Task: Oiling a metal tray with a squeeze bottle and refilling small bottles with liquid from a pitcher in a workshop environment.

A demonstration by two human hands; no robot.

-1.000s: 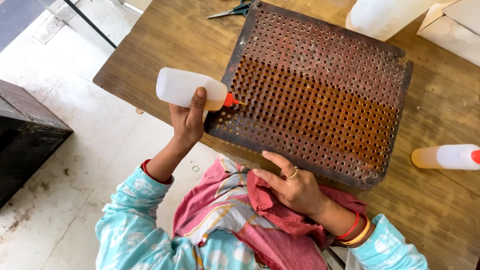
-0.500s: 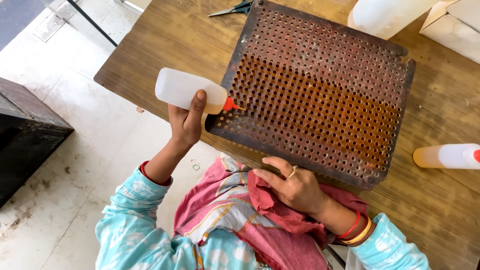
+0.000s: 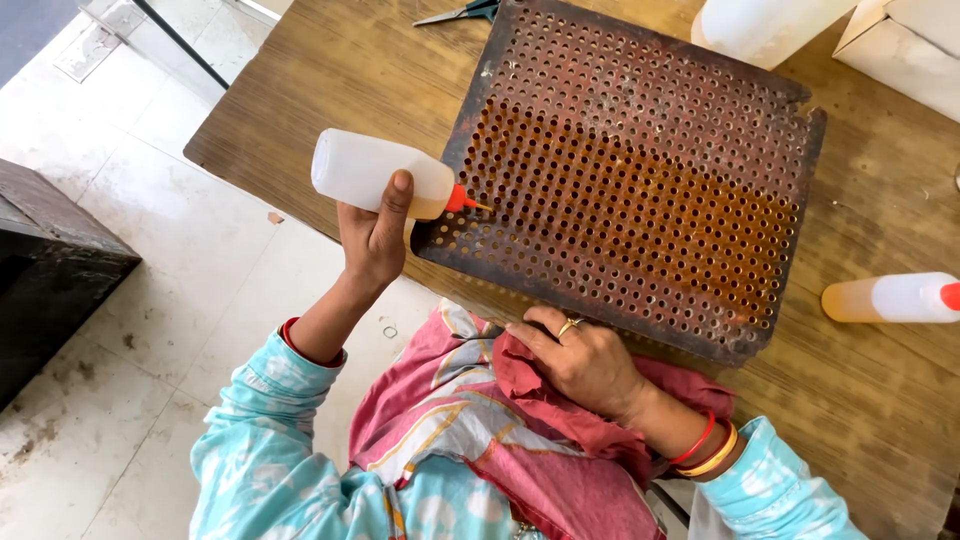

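Note:
A rusty perforated metal tray (image 3: 690,110) lies on a wooden table (image 3: 880,400); its middle holes look orange. My left hand (image 3: 375,235) grips a white squeeze bottle (image 3: 375,172) held sideways, its red nozzle tip touching the tray's left edge. My right hand (image 3: 580,355), with a ring and red and gold bangles, rests at the tray's near edge with its fingers closed on a dark red cloth (image 3: 530,395).
A second squeeze bottle (image 3: 890,298) with orange liquid lies on its side at the right. Scissors (image 3: 460,12) lie at the table's far edge. A white container (image 3: 760,25) and a cardboard box (image 3: 905,45) stand behind the tray. A dark block (image 3: 50,260) sits on the floor at left.
The bottle's nozzle has stayed at the tray's left edge. Both hands hold nearly the same places; only the view has shifted slightly.

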